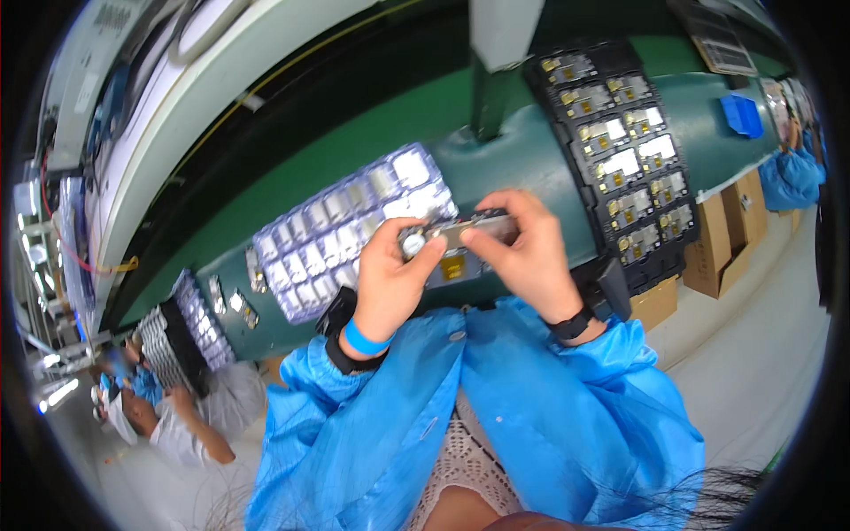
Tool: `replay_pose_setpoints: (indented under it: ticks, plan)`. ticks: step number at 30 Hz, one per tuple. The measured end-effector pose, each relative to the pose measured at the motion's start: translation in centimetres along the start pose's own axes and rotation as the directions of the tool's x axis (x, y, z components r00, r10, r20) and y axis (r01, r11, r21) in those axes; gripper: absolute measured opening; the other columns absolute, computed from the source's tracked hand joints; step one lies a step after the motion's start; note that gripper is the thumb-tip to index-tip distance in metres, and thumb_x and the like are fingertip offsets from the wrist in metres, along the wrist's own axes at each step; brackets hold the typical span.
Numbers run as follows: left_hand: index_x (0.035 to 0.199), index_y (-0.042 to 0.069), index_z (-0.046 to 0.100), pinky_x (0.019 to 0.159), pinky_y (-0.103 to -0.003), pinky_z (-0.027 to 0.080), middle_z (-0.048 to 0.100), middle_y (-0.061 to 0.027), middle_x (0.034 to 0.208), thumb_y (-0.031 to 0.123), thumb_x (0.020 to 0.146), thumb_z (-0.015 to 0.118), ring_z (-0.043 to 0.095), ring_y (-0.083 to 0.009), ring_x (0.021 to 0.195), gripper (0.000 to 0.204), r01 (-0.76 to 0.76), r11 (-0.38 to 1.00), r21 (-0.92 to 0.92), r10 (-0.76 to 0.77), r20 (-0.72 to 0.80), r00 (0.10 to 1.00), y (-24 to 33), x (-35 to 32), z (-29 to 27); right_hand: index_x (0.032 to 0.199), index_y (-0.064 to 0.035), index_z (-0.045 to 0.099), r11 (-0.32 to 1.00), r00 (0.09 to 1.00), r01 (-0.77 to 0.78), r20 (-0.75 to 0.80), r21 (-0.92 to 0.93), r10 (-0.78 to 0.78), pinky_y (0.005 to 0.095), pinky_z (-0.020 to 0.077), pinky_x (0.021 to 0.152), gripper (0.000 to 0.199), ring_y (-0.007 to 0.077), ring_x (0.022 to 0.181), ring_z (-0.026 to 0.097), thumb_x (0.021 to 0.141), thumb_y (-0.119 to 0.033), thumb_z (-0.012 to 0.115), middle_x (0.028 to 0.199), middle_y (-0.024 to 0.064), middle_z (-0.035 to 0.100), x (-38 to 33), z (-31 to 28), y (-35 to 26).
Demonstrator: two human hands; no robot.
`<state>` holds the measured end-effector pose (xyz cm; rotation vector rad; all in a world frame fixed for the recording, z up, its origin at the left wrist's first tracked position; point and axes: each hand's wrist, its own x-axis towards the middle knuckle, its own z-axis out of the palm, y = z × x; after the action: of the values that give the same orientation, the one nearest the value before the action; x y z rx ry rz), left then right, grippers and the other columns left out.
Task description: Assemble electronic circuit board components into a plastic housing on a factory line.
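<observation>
Place: I log this as a factory, most likely an electronics assembly line.
Bench: long and green-topped (527,164); I see it cross my view, people near both ends.
Trays: black tray (617,57) and clear tray (297,314), each with rows of small electronic parts.
Clothing: blue smock (558,403) on the wearer; co-worker in white (208,425) at left; another in blue (791,181) at right.
Surroundings: open cardboard box (711,250) beside the bench; bright lights (60,392), far left.

Your slim grey module (454,236) lies sideways between your left fingers (427,257) and right fingers (489,249), partly covered by them.
</observation>
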<state>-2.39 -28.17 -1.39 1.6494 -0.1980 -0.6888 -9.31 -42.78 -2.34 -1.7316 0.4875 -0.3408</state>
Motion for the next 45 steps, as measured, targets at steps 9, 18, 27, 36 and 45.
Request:
replay_pose_setpoints:
  ticks: [9, 18, 27, 36, 45]
  plan:
    - [0.095, 0.003, 0.047, 0.059, -0.019, 0.039, 0.054, -0.0015, 0.080, 0.008, 0.084, 0.052, 0.048, -0.0047, 0.069, 0.013, 0.051, 0.943, -0.329, -0.072, -0.051, 0.996, -1.4, 2.3, 2.2, 0.105, 0.0001, 0.046, 0.821, 0.889, -0.404, 0.384, 0.404, 0.249, 0.0227, 0.0505, 0.052, 0.021, 0.0098, 0.067, 0.056, 0.085, -0.008, 0.047, 0.079, 0.0055, 0.058, 2.5, -4.7, 3.4]
    - [0.119, 0.003, 0.034, 0.080, -0.030, 0.044, 0.047, -0.0174, 0.113, 0.012, 0.086, 0.050, 0.054, -0.0219, 0.094, 0.038, 0.185, 0.934, -0.306, -0.165, 0.091, 0.982, -0.8, 5.1, 5.1, 0.115, -0.0011, 0.045, 0.875, 0.937, -0.335, 0.025, 0.349, 0.349, 0.0237, 0.0486, 0.057, 0.034, 0.0097, 0.071, 0.054, 0.084, -0.014, 0.052, 0.085, 0.0031, 0.055, 9.3, -12.7, 8.6]
    - [0.110, 0.005, 0.040, 0.073, -0.034, 0.050, 0.052, -0.0193, 0.102, 0.012, 0.086, 0.048, 0.058, -0.0254, 0.085, 0.027, 0.216, 0.954, -0.209, -0.250, -0.153, 0.956, -2.4, 6.2, -0.2, 0.105, -0.0125, 0.055, 0.880, 0.691, -0.291, -0.719, -0.374, -0.077, 0.0387, 0.0432, 0.076, 0.026, 0.0344, 0.089, 0.054, 0.080, -0.017, 0.051, 0.092, 0.0175, 0.059, 28.6, -28.6, 21.9]
    - [0.103, 0.005, 0.044, 0.067, -0.033, 0.051, 0.056, -0.0159, 0.092, 0.010, 0.085, 0.048, 0.059, -0.0240, 0.077, 0.019, 0.306, 0.923, -0.233, -0.368, -0.303, 0.879, -1.9, 7.9, -1.2, 0.101, -0.0153, 0.060, 0.869, 0.774, -0.293, -0.633, -0.398, -0.029, 0.0385, 0.0433, 0.078, 0.024, 0.0324, 0.091, 0.054, 0.079, -0.019, 0.051, 0.099, 0.0147, 0.058, 35.1, -29.6, 29.1]
    - [0.098, 0.005, 0.047, 0.068, -0.034, 0.051, 0.057, -0.0148, 0.091, 0.008, 0.086, 0.046, 0.059, -0.0239, 0.077, 0.013, 0.354, 0.907, -0.229, -0.405, -0.241, 0.882, -3.1, 8.8, -1.0, 0.121, -0.0302, 0.043, 0.408, 0.762, -0.526, -0.627, -0.747, -0.166, 0.0568, 0.0264, 0.089, 0.041, 0.0342, 0.117, 0.031, 0.081, -0.042, 0.046, 0.131, 0.0129, 0.030, 33.2, -26.1, 27.8]
